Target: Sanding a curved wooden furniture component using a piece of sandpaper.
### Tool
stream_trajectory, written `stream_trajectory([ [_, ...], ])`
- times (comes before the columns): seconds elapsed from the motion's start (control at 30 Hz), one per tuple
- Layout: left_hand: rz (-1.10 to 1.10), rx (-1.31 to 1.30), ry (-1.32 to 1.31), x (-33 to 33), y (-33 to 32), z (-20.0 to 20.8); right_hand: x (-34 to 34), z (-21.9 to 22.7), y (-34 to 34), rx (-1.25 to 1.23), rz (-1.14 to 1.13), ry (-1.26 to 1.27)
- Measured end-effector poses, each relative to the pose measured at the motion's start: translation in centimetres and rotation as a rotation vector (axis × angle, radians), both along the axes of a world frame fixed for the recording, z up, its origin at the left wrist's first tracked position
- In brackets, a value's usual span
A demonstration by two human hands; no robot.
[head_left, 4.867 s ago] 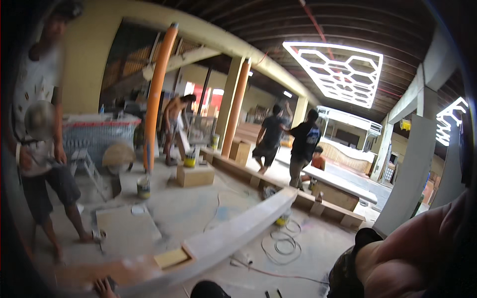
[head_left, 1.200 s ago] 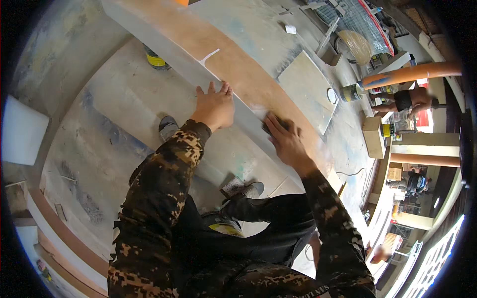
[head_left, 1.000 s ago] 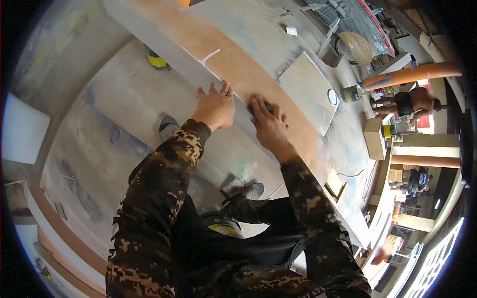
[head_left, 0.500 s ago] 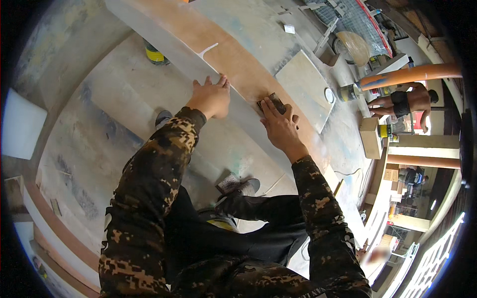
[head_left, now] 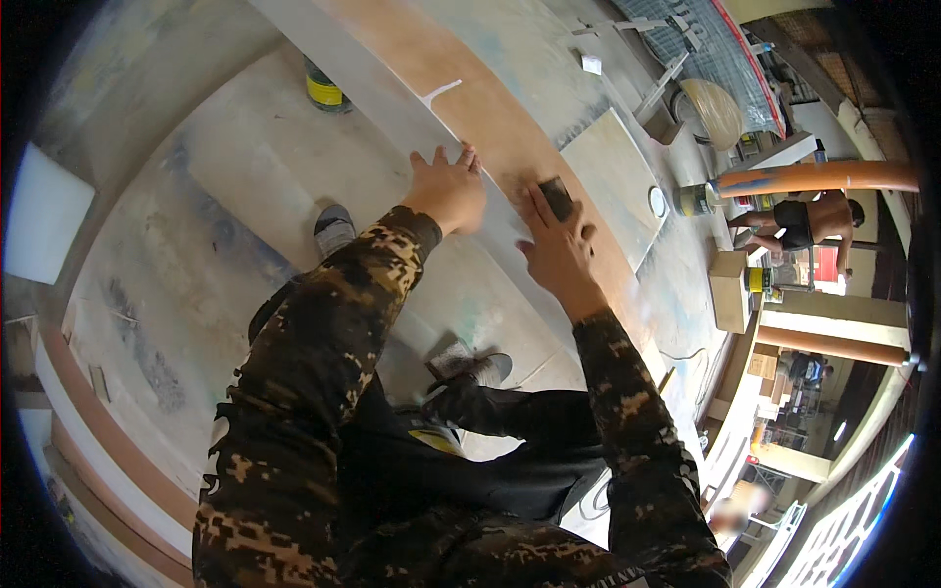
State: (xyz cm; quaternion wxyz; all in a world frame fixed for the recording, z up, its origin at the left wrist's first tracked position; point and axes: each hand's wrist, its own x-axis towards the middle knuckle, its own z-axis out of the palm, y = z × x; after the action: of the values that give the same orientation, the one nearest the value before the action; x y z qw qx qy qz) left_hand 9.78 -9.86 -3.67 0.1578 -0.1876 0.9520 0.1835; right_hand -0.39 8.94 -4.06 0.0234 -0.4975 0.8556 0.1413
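Observation:
A long curved board with a brown face and a pale grey side runs from the upper left toward the middle right. A white streak marks its face near the left edge. My left hand lies over that edge with its fingers spread, holding nothing. Just to the right, my right hand presses a dark sanding block flat on the brown face. Its fingers lie over and beside the block, hiding part of it.
Below the board stands a can with a yellow band. A flat pale panel carries a round white lid beyond it. At left sits a white block. Another person is at the far right near an orange post.
The whole view has shifted, so the board appears farther right. My right hand has slid slightly across the face toward the left edge with the block. My left hand keeps its place on the edge.

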Motion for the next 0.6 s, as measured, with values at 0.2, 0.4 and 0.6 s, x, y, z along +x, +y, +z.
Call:
stream_trajectory([
  [0.2,0.048,-0.027,-0.035,0.2,-0.5,-0.2,1.6,0.3,2.5,0.021,-0.016,-0.084],
  [0.4,0.022,-0.040,0.026,-0.1,0.1,-0.1,0.1,-0.4,-2.3,-0.150,0.064,-0.112],
  [0.6,-0.006,-0.063,-0.076,0.5,-0.4,0.8,0.1,1.1,2.7,0.029,0.066,-0.196],
])
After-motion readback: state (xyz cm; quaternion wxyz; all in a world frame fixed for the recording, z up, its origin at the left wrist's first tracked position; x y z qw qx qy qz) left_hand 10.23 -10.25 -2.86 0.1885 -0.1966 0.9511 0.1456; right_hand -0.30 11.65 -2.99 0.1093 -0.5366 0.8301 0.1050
